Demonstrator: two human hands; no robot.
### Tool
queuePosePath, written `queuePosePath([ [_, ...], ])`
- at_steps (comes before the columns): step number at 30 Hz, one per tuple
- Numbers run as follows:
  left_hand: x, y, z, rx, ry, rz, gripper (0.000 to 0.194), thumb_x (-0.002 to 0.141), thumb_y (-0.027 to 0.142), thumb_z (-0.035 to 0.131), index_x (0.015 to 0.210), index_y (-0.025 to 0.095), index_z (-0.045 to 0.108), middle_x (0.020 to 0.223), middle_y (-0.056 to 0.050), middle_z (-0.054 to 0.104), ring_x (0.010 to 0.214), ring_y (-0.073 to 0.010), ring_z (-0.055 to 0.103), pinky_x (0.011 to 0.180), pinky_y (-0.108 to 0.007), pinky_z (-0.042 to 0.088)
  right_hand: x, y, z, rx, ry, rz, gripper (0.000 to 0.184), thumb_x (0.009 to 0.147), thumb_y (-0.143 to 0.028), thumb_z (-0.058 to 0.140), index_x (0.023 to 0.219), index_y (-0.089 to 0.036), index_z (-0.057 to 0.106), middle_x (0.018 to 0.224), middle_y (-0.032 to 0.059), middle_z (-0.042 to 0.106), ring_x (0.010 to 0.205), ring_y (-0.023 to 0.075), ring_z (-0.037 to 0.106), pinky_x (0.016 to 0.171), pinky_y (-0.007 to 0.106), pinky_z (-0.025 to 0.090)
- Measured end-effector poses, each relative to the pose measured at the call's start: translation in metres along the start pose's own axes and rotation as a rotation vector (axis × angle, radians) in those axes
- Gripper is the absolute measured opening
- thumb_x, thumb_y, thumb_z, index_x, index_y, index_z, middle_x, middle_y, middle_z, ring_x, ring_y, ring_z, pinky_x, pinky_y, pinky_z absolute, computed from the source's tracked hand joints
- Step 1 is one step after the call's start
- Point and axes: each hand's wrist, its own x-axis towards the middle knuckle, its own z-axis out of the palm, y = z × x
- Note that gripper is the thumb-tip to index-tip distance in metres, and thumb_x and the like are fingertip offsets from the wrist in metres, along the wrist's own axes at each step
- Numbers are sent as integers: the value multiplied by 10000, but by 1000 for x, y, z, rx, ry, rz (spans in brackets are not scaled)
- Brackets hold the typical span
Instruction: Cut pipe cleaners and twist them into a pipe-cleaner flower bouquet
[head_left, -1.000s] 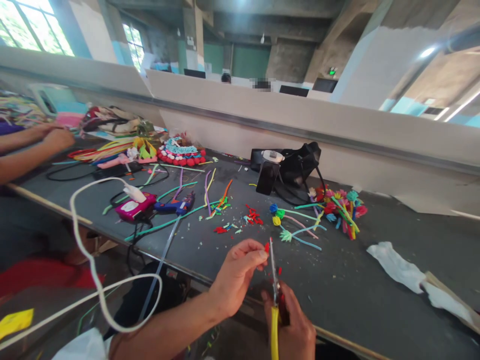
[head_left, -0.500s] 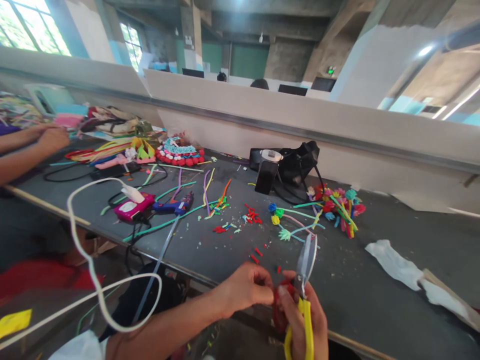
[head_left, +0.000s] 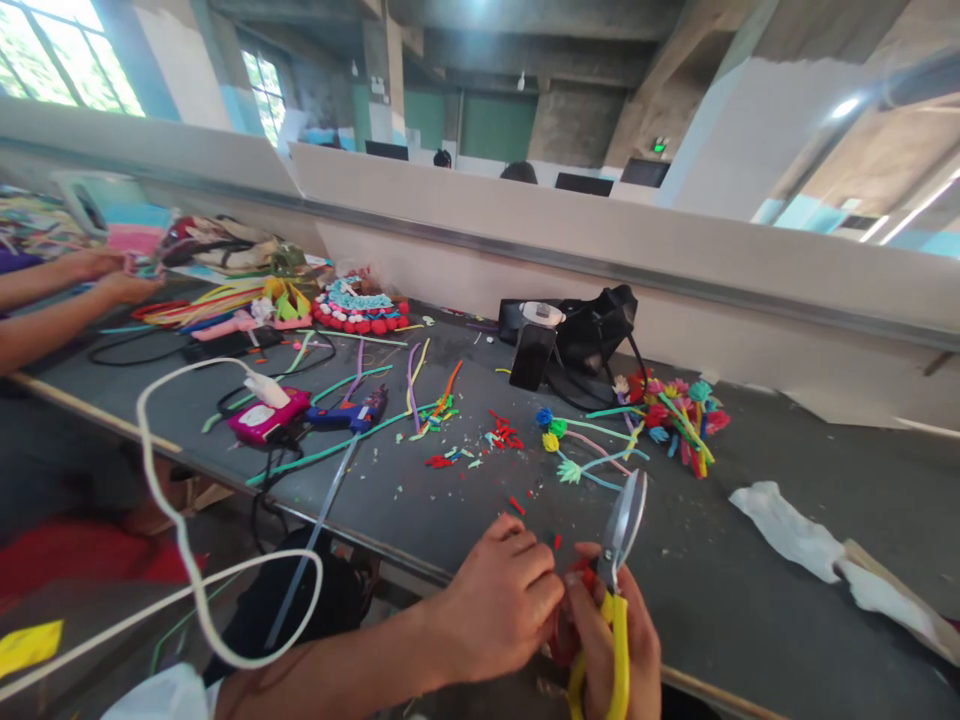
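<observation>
My right hand is wrapped round yellow-handled scissors, their blades pointing up and away from me. Between its thumb and fingers there is also a red fuzzy piece, mostly covered. My left hand is closed right beside it, knuckles up, its fingertips hidden against the red piece. Beyond the hands, short red cut bits lie on the dark table. Small pompom flowers on fuzzy stems, such as a yellow one, rest past the scissors' tips.
A blue glue gun lies by a pink box with a looping white cable. A phone leans before a black bag. A flower bunch and crumpled white paper lie right. A co-worker's hands are far left.
My left hand has turned knuckles-up and moved over the near red bits, closer to my right hand. The scissors have shifted slightly right. The co-worker's hands have moved a little right.
</observation>
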Motion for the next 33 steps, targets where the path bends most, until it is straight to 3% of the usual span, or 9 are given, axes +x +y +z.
queuePosePath([
  [3, 1, -2, 4, -87, 27, -58, 49, 799, 181, 585, 760, 156, 602, 770, -41, 616, 743, -166, 534, 831, -356, 358, -3, -1, 2, 80, -44, 39, 521, 749, -527, 701, 1129, -188, 589, 523, -90, 489, 369, 97, 447, 345, 186, 363],
  [5, 4, -6, 4, -328, 65, -251, 20, 742, 153, 602, 737, 161, 619, 726, -21, 608, 706, -152, 531, 783, -328, 373, -5, -1, 3, 139, -79, 50, 518, 798, -563, 652, 1151, -193, 569, 509, -99, 455, 351, 90, 408, 332, 182, 327],
  [8, 13, -13, -3, -961, 163, -738, 48, 719, 197, 630, 696, 155, 632, 626, 11, 556, 611, -120, 483, 629, -264, 360, -6, 4, 3, 1, -28, -108, 498, 822, -592, 620, 1114, -189, 611, 586, -53, 549, 429, 113, 495, 415, 210, 409],
  [10, 18, -17, -10, -1421, 299, -923, 100, 717, 235, 674, 701, 144, 635, 590, 28, 517, 583, -101, 458, 627, -250, 372, -7, 12, 4, -186, 42, -299, 486, 810, -597, 631, 1065, -184, 651, 734, 14, 658, 579, 155, 606, 573, 249, 497],
  [12, 22, -18, -15, -1730, 452, -944, 126, 695, 226, 730, 705, 139, 640, 598, 33, 513, 594, -91, 464, 671, -250, 402, -6, 22, 7, -325, 90, -458, 472, 828, -585, 617, 1054, -175, 666, 880, 69, 709, 707, 189, 661, 677, 267, 516],
  [14, 23, -16, -18, -1886, 537, -919, 132, 682, 197, 765, 711, 133, 653, 636, 21, 547, 620, -92, 487, 690, -251, 420, -6, 33, 10, -417, 107, -583, 432, 870, -537, 596, 1072, -161, 668, 902, 86, 725, 710, 189, 681, 658, 255, 518],
  [18, 22, -9, -20, -1952, 557, -889, 121, 701, 190, 773, 746, 119, 685, 710, -18, 619, 663, -110, 536, 670, -250, 430, -3, 45, 11, -580, 89, -831, 342, 898, -449, 607, 1061, -155, 668, 827, 65, 732, 627, 162, 688, 586, 221, 520],
  [22, 22, -3, -24, -1966, 562, -875, 119, 702, 190, 772, 722, 121, 676, 677, -8, 608, 646, -108, 536, 656, -245, 425, -1, 47, 8, -646, 91, -925, 336, 914, -431, 591, 1085, -148, 652, 861, 79, 740, 663, 170, 711, 597, 221, 530],
  [33, 22, 0, -24, -1961, 568, -906, 148, 696, 218, 784, 730, 132, 670, 674, -2, 596, 638, -104, 526, 651, -243, 411, -11, 45, 14, -640, 117, -747, 399, 967, -491, 473, 1062, -157, 671, 930, 104, 754, 744, 205, 728, 647, 256, 516],
])
